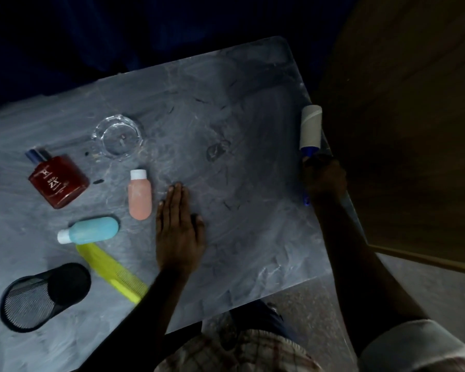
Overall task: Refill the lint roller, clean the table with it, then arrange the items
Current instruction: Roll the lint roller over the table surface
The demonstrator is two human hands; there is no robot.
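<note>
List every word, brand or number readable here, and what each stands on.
"ZY": large pale letters on the red perfume bottle, rotated to the camera.
"RED": small letters beside them, blurred, so uncertain.
Emblem on the same bottle: too blurred to read.
No text shows on the pink bottle, the blue bottle or the lint roller.

Most of the lint roller point(311, 127) handle is hidden inside the right hand point(324, 178). The yellow comb point(108, 269) is blurry, its end under the left forearm point(145, 304). The picture's left edge cuts off the table point(253, 237).
</note>
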